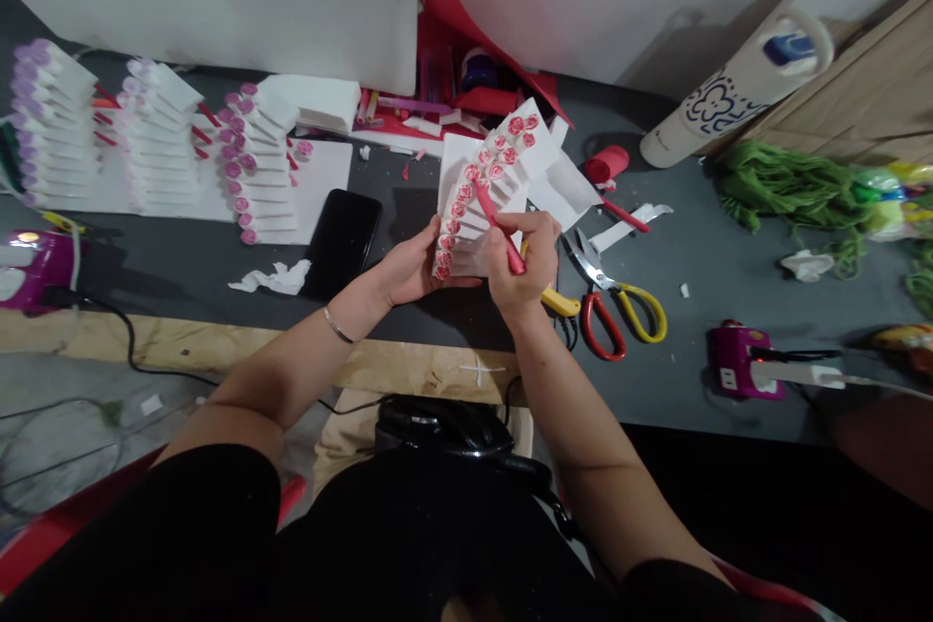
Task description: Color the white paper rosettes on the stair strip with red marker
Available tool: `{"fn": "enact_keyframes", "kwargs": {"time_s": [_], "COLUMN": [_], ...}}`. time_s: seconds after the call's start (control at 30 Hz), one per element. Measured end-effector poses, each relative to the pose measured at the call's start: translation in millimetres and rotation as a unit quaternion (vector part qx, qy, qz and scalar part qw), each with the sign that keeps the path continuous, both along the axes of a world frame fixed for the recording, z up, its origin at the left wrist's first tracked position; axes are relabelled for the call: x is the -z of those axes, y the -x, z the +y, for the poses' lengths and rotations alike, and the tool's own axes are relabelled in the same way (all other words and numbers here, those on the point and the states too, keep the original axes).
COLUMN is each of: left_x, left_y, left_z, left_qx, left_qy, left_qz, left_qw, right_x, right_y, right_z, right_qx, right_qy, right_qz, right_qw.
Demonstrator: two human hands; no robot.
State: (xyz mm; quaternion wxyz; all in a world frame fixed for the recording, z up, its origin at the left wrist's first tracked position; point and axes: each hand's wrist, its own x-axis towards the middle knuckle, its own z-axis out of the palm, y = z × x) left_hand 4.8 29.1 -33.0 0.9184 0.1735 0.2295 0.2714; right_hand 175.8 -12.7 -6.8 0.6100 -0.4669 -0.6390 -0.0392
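My left hand (409,264) holds the lower left edge of a white paper piece with a row of red-and-white rosettes (459,209) along its side. Between the fingers of my right hand (529,258) is a slim red pen (485,202), its tip at or very near one of the rosettes. Contact at the tip is too small to make out. A second white sheet (572,194) lies partly beneath the paper piece. Right of my right hand are scissors (587,272) with red and yellow handles, and a yellow-handled tool (560,301) shows partly.
Three similar rows with purple and pink ends (54,131) lie to the left. A black phone (342,238) and crumpled tissue (273,278) are beside my left hand. Rightward stand a white tumbler (729,102), green yarn (777,185) and a purple power socket (742,364) with cables.
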Motion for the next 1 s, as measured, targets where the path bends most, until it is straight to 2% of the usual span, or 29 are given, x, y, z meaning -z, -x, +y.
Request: {"fn": "enact_keyframes", "kwargs": {"time_s": [0.13, 0.3, 0.63, 1.0], "left_x": [-1.2, -3.8, -3.9, -10.4], "left_y": [1, 1, 2, 1], "left_z": [0, 2, 4, 3], "left_qx": [-0.006, -0.021, -0.029, -0.038], "left_qy": [0.007, 0.017, 0.019, 0.018], "left_qz": [0.000, 0.015, 0.021, 0.049], "left_qw": [1.000, 1.000, 0.999, 0.998], "right_x": [-0.2, 1.0, 1.9, 6.3], "right_y": [-1, -1, -1, -3], "right_z": [1, 1, 1, 4], "right_qx": [0.003, 0.045, 0.026, 0.046], "right_qy": [-0.035, 0.013, 0.010, 0.078], "right_qz": [0.000, -0.001, 0.002, 0.021], "right_qw": [0.999, 0.999, 1.000, 0.996]}}
